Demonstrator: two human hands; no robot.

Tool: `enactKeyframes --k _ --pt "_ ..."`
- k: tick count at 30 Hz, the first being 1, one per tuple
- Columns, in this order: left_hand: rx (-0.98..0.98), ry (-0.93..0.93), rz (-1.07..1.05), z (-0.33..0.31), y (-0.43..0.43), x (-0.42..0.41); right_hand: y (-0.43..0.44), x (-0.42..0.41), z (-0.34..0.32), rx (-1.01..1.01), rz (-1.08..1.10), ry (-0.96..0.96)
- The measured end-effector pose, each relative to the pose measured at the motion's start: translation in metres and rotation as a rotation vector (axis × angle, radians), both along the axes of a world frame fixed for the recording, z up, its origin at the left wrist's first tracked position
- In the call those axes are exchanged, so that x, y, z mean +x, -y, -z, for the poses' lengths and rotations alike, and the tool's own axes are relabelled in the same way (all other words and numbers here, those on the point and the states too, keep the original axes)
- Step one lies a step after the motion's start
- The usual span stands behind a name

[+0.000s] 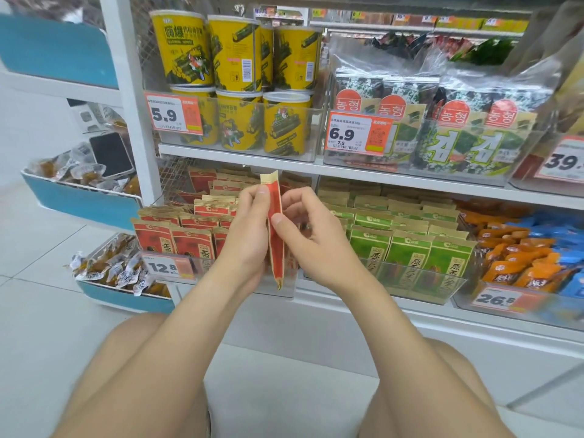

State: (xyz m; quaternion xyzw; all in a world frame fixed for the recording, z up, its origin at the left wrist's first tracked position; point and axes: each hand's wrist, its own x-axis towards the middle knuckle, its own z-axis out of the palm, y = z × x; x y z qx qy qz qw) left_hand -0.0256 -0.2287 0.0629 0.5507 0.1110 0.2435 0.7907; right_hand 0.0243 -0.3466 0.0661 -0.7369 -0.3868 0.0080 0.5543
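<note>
While left hand (249,230) and right hand (313,238) pinch red snack packet (276,254) edge-on, shelving seems underway; next: slot upright into clear bin (205,264).

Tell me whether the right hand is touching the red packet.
Touching. The head view shows the right hand pressing its thumb on the front of the red packet, no gap between; the left hand grips it too.

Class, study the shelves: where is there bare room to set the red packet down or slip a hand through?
The held packet could go on bare floor tiles between the knees and the shelf base, or left of it beside the blue bins. The bins of red packets, green packets and yellow cans are packed tight.
</note>
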Motion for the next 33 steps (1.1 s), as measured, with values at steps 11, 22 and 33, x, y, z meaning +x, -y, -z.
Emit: enactKeyframes --k 11,22,33 --pt "0.268 -0.001 0.137 0.008 0.009 -0.038 0.017 -0.025 0.018 0.228 0.181 -0.224" --pt "0.454 0.076 0.112 0.019 0.011 -0.040 0.025 -0.012 0.019 0.328 0.129 -0.428" --pt "0.631 0.041 -0.013 0.019 0.013 -0.045 0.025 -0.017 0.031 0.144 0.244 -0.110"
